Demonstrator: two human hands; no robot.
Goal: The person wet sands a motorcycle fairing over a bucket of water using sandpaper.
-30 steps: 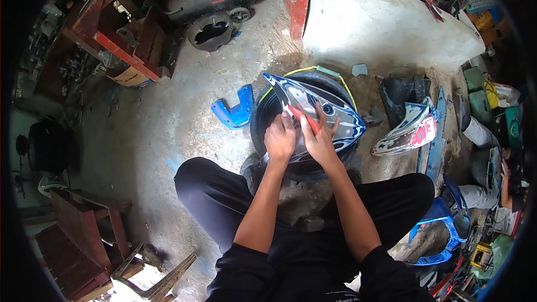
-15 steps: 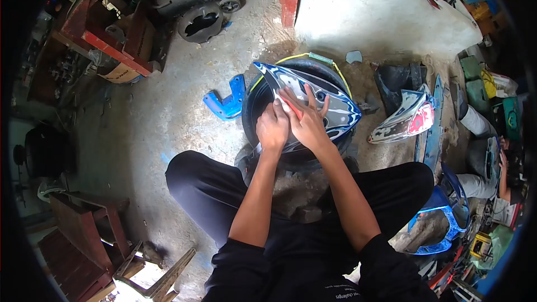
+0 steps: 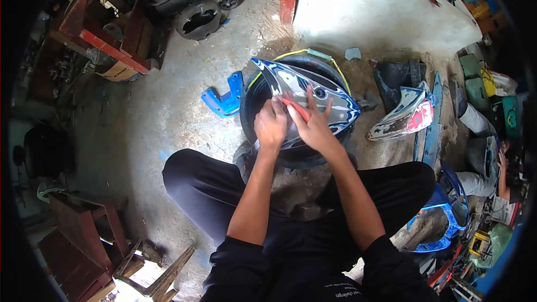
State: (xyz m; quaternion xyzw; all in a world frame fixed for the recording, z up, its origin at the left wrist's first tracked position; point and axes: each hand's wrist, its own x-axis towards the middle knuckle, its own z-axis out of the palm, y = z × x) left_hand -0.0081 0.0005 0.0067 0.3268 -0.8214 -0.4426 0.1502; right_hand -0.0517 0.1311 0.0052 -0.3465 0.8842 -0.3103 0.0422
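Note:
A pointed motorcycle fairing panel (image 3: 340, 111), with blue edges and patchy grey, white and black areas, lies over a round black tub (image 3: 246, 113) between my knees. My left hand (image 3: 271, 123) is closed at the panel's near-left edge, its fingertips partly hidden. My right hand (image 3: 315, 127) rests on the panel with fingers spread, pressing a flat red piece (image 3: 296, 108) against the surface beside my left fingers. What kind of thing the red piece is, I cannot make out. The tub has a yellow handle (image 3: 341, 74) with a pale green grip.
A blue plastic panel (image 3: 226, 98) lies left of the tub. Another part-stripped fairing (image 3: 404, 116) and a long blue strip (image 3: 432, 134) lie to the right. A blue frame-like part (image 3: 447, 221) sits near my right knee. Another person's hand (image 3: 503, 159) shows at far right.
My right hand has slid slightly down and toward me over the panel, and more of the red piece shows. My left hand stays at the edge. The view has shifted a little.

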